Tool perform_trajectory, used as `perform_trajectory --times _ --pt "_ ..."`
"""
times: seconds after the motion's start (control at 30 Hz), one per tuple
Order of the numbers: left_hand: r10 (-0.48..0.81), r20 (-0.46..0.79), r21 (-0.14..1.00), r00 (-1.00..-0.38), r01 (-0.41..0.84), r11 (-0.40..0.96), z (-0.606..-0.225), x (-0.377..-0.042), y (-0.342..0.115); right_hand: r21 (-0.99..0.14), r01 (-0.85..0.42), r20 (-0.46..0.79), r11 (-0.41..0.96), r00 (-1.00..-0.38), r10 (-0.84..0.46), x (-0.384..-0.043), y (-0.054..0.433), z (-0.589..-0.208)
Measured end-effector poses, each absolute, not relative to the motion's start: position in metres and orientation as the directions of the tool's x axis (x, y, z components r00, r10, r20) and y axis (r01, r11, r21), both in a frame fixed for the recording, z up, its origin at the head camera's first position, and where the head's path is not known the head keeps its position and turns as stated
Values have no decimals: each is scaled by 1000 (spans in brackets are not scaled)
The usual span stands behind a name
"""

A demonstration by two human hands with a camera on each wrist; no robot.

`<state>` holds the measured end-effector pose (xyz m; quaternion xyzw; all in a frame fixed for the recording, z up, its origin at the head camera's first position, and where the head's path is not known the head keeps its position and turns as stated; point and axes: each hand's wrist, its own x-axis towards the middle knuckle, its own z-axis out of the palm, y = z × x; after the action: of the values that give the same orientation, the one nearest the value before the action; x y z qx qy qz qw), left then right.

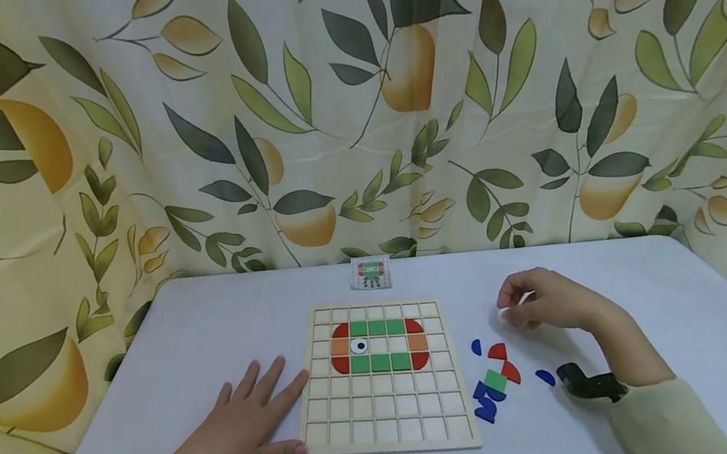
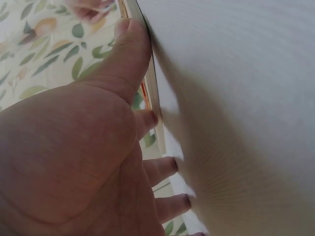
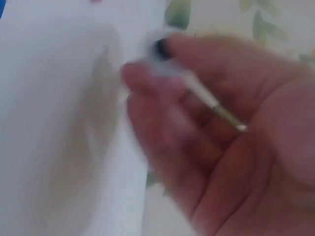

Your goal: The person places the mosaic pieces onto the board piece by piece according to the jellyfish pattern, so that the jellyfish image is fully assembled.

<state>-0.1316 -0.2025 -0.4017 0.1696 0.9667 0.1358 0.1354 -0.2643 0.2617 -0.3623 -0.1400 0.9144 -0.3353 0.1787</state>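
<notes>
My left hand [image 1: 242, 430] lies with fingers spread at the left edge of a wooden grid board [image 1: 393, 440], thumb and forefinger touching its side. In the left wrist view the thumb [image 2: 130, 54] presses along the board's edge. On the board, red, green and orange tiles frame a row with one white eye piece [image 1: 358, 345] at its left. Right of the board, above the table, my right hand [image 1: 548, 302] pinches a small white piece [image 1: 504, 314]. The right wrist view shows it blurred, as a white disc [image 3: 156, 61] with a dark spot.
Loose pieces lie right of the board: blue half-rounds [image 1: 545, 377], red quarter-rounds [image 1: 496, 352] and a green square [image 1: 495, 380]. A small pattern card [image 1: 371, 273] stands behind the board. A leaf-patterned curtain [image 1: 355, 166] hangs at the table's far edge.
</notes>
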Motion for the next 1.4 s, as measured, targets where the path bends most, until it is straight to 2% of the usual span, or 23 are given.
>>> perform_trajectory --times 0.1,0.23,0.53,0.73,1.07,1.4 --pt "368 -211 306 -905 296 905 -402 -131 -203 -754 -143 -158 641 -908 -387 -264 252 -361" --pt "369 -204 304 -907 300 904 -402 -130 -204 -810 -167 -83 563 -917 -391 -262 237 -360" --pt "374 -198 301 -906 307 903 -401 -130 -203 -884 -152 -47 443 -912 -407 -254 205 -360" --pt "379 -195 315 -905 308 898 -399 -130 -204 -880 -141 -78 454 -899 -431 -251 186 -366" --pt "371 -192 301 -908 306 903 -403 -129 -204 -865 -191 -86 464 -854 -512 -249 156 -374" --pt "369 -209 314 -906 295 902 -401 -129 -204 -847 -184 -116 499 -851 -512 -257 133 -357"
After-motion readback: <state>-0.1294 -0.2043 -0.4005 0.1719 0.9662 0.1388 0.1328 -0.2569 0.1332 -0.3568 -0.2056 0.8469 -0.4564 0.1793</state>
